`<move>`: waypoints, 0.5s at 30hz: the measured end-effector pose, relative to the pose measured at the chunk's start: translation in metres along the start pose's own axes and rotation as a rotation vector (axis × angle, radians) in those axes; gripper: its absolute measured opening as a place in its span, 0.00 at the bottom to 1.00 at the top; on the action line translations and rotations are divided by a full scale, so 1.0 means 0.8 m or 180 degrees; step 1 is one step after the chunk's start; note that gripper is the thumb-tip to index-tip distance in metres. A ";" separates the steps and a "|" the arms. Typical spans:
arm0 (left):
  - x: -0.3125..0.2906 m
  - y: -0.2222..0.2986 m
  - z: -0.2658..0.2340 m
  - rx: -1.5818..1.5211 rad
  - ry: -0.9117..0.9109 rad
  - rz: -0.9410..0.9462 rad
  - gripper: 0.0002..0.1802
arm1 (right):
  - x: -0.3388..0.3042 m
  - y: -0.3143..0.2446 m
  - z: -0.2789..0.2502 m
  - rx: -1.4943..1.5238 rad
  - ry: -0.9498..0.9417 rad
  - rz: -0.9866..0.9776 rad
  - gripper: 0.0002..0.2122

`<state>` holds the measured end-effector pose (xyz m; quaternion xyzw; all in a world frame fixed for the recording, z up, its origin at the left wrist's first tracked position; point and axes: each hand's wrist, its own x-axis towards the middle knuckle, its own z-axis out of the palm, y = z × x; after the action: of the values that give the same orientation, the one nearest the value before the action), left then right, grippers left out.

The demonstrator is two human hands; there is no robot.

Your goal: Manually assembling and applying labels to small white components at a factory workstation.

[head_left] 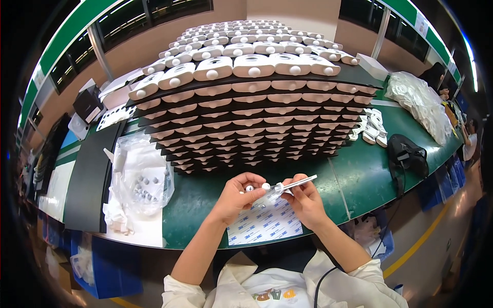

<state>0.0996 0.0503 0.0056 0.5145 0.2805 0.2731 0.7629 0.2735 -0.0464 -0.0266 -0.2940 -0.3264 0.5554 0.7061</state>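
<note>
My left hand [237, 199] is closed, pinching a small white round knob [266, 186] between thumb and fingers. More small white pieces [249, 189] show among its curled fingers. My right hand [304, 201] is closed around a slim white stick-like part [303, 182] that points up to the right. Between the hands, close to the knob, is a small clear and white piece [280, 188]; which hand bears it I cannot tell. Beneath them, at the table's near edge, lies a white sheet with blue print [264, 229].
Ahead rises a tall stack of black trays [354, 76] bearing white rounded housings [254, 65] with ball knobs. To the left lie a plastic bag of small grey pieces [146, 174] and black panels [90, 174]. On the right are loose white parts [375, 127], a black pouch [408, 156] and a filled bag [418, 105].
</note>
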 end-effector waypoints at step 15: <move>-0.002 0.002 0.001 0.0368 -0.0253 -0.0285 0.10 | -0.004 0.000 0.007 -0.0353 -0.0149 0.0056 0.03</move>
<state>0.0985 0.0491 0.0075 0.5551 0.2880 0.2015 0.7539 0.2685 -0.0494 -0.0232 -0.3225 -0.3706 0.5493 0.6760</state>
